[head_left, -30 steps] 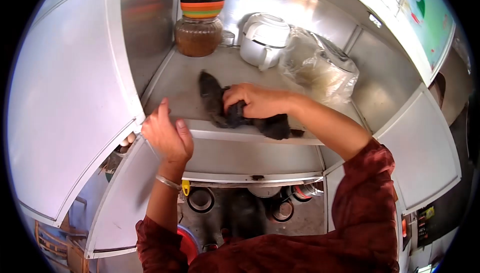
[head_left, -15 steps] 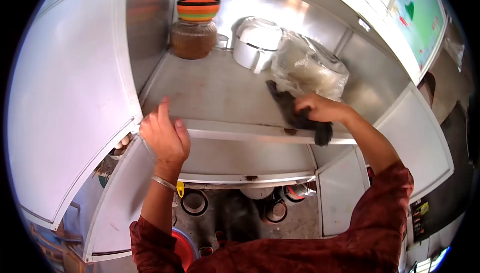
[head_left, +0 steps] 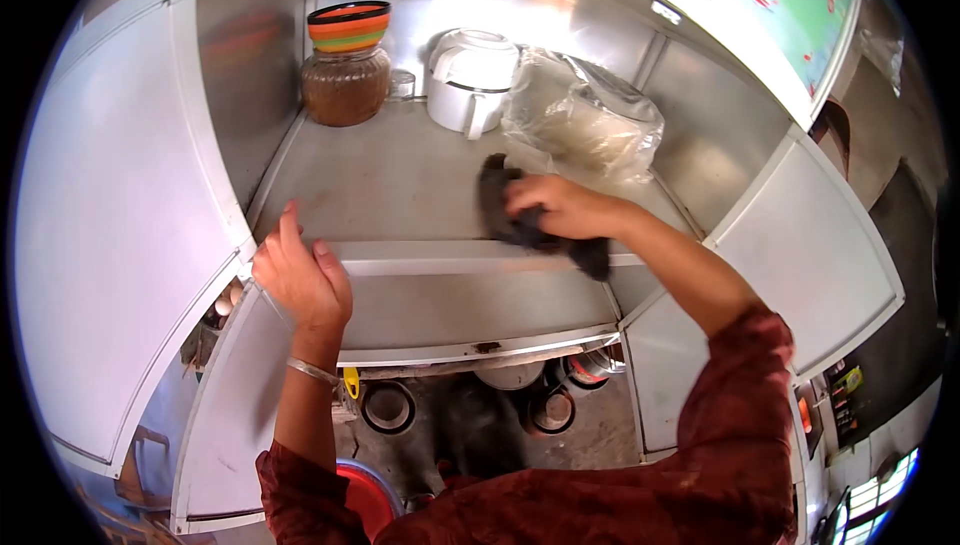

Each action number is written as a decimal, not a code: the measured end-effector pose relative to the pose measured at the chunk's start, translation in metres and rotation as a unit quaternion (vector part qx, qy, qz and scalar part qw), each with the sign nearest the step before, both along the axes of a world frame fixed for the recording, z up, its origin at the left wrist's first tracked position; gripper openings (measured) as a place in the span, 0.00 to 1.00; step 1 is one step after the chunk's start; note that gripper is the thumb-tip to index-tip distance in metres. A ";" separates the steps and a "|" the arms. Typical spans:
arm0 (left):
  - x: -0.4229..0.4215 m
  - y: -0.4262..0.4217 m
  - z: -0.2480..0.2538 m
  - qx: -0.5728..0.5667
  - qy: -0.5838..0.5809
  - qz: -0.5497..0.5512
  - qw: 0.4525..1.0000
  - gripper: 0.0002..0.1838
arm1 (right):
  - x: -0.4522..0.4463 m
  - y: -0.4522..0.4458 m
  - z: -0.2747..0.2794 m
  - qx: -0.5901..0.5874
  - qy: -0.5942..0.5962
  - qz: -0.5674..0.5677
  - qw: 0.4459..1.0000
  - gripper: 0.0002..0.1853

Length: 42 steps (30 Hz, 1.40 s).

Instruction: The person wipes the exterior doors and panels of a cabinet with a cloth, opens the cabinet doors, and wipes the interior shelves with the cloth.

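Observation:
A dark cloth (head_left: 508,213) lies bunched on the front part of the upper shelf (head_left: 380,180), one end hanging over the shelf's front edge. My right hand (head_left: 560,207) grips it from above with curled fingers. At the left end of the same edge is my left hand (head_left: 303,270), palm turned inward, its fingers raised and the thumb apart, with nothing in it. Behind the cloth stand a white lidded pot (head_left: 470,85) and a bulky item in a clear plastic bag (head_left: 590,115).
A glass jar (head_left: 345,87) with brown contents carries stacked orange bowls (head_left: 348,27) at the back left. Open cabinet doors flank me, left (head_left: 110,225) and right (head_left: 815,255). Below are a lower shelf (head_left: 470,310), pots on the floor and a red basin (head_left: 365,500).
My right hand first swept the cloth rightward along the shelf front, then back somewhat to the left. My left hand stays by the left end of the shelf, while the view has shifted slightly.

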<state>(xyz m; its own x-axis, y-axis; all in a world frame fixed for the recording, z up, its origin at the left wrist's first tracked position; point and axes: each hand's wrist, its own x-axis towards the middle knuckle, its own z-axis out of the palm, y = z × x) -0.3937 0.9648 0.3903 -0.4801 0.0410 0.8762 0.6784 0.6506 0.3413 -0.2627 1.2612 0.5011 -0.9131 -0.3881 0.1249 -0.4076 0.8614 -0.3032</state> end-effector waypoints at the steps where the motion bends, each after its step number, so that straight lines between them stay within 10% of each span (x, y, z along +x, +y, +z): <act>1: -0.001 0.000 0.000 -0.003 -0.010 0.007 1.000 0.31 | -0.018 -0.009 -0.006 -0.015 -0.011 0.006 1.000 0.21; 6: -0.006 0.000 -0.001 0.017 0.020 -0.023 0.999 0.32 | -0.032 -0.007 -0.005 -0.050 -0.029 0.034 0.998 0.20; 12: 0.006 -0.001 0.007 -0.029 -0.012 0.017 0.999 0.29 | 0.089 0.103 -0.005 -0.066 -0.029 -0.223 0.972 0.20; 21: 0.006 -0.004 0.008 -0.007 0.045 -0.033 0.998 0.29 | -0.057 0.019 -0.017 0.026 -0.095 -0.214 0.972 0.34; 34: 0.002 -0.004 0.004 -0.001 0.066 -0.025 0.998 0.30 | -0.217 -0.111 -0.042 0.038 0.031 0.004 0.999 0.32; 42: 0.000 -0.006 0.003 -0.004 0.053 -0.030 0.998 0.30 | -0.129 -0.093 -0.027 -0.013 -0.003 0.138 0.990 0.29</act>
